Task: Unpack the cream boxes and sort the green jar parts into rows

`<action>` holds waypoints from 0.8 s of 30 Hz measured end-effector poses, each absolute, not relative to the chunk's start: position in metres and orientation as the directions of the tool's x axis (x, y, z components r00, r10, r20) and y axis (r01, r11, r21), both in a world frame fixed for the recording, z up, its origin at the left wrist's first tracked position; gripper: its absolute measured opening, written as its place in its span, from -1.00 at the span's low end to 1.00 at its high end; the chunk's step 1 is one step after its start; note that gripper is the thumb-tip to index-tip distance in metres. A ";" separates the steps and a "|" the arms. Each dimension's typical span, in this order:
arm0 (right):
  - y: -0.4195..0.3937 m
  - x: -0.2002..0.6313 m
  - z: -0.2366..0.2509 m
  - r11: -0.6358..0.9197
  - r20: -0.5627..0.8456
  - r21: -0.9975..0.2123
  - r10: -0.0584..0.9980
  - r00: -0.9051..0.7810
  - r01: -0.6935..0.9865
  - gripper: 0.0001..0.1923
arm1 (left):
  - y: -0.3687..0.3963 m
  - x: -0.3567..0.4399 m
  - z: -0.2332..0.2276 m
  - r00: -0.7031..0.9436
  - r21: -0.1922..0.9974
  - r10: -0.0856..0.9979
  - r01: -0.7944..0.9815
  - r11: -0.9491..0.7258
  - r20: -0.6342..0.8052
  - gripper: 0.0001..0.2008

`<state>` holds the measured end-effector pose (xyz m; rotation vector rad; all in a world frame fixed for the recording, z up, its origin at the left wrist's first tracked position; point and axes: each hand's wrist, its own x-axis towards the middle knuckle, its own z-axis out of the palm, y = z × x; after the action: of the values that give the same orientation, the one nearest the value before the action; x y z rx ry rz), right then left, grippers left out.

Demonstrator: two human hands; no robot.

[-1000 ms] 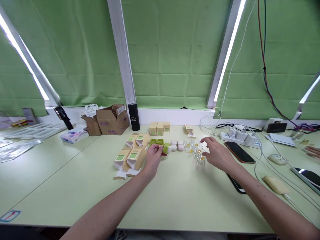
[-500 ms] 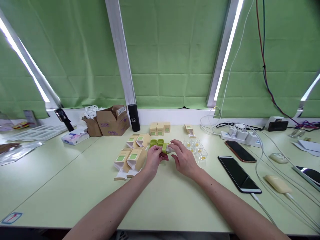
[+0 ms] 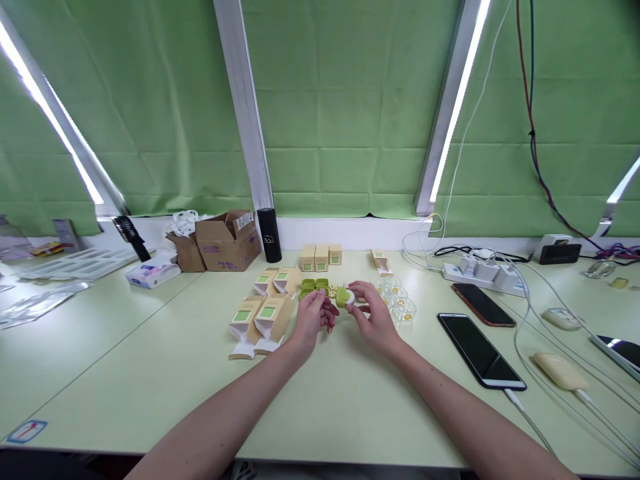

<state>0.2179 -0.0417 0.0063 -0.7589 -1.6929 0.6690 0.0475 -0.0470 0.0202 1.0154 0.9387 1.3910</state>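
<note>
A small rounded green piece with a white part (image 3: 344,297) is held between the thumb and fingers of my right hand (image 3: 374,317), above the middle of the table. My left hand (image 3: 310,320) is just left of it, a small gap away. Its fingers are loosely curled and apart, with nothing visible in them. Behind my left hand stand several small green square cups (image 3: 322,283), partly hidden by the fingers. Clear plastic cups with yellow spots (image 3: 406,311) sit beside my right hand. Opened kraft cartons with green labels (image 3: 274,319) lie to the left of my left hand.
Closed small kraft boxes (image 3: 321,258) stand at the back, near a black tumbler (image 3: 269,235) and a cardboard box (image 3: 227,247). On the right lie a white-framed phone (image 3: 480,350), another phone (image 3: 483,305), a power strip (image 3: 505,279) and loose cables. A tissue pack (image 3: 153,272) is on the left.
The green-and-white piece has turned and moved slightly right in my right hand. My left hand has let go of it, leaving a gap between them. The view has shifted slightly.
</note>
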 end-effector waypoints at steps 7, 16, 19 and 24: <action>-0.036 0.216 0.002 0.242 0.315 -0.904 0.935 -0.166 -0.352 -0.50 | -0.045 0.045 0.019 -0.113 0.950 0.986 -0.272 -0.153 0.126 -0.57; -0.032 0.218 -0.002 0.065 0.169 -0.893 0.966 -0.197 -0.445 -0.46 | -0.040 0.048 0.014 -0.213 0.938 0.939 -0.162 -0.306 0.269 -0.65; -0.033 0.216 -0.003 0.096 0.188 -0.906 0.964 -0.189 -0.411 -0.47 | -0.042 0.050 0.014 -0.233 0.928 0.916 -0.106 -0.358 0.327 -0.70; -0.036 0.214 -0.002 0.178 0.247 -0.926 0.952 -0.178 -0.334 -0.50 | -0.046 0.052 0.014 -0.210 0.912 0.896 -0.043 -0.409 0.392 -0.73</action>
<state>0.2136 -0.0358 -0.0017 -0.7030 -1.2155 1.3326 0.0522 -0.0459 0.0145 1.3394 1.0630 1.7054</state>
